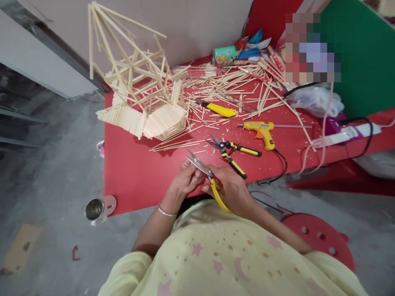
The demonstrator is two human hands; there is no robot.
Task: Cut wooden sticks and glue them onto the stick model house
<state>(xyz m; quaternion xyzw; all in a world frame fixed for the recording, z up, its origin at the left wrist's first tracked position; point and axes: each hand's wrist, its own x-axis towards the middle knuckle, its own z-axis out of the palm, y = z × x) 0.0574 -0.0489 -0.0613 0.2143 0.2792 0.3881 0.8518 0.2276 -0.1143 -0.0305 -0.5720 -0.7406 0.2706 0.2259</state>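
Note:
My right hand [233, 189] is closed round the yellow handles of a pair of scissors [203, 170], whose steel blades are parted and point up and left. My left hand [187, 179] is beside the blades with its fingers curled in a pinch; what it holds is too small to make out. Both hands are at the near edge of the red table [129, 172]. A model built of wooden sticks [142, 90] stands at the table's far left.
Yellow-and-black snips [231, 152], a yellow glue gun [262, 131] with a black cord and a yellow utility knife [217, 109] lie among several loose sticks [247, 88]. A metal cup [94, 209] sits on the floor at left, a red stool [321, 238] at right.

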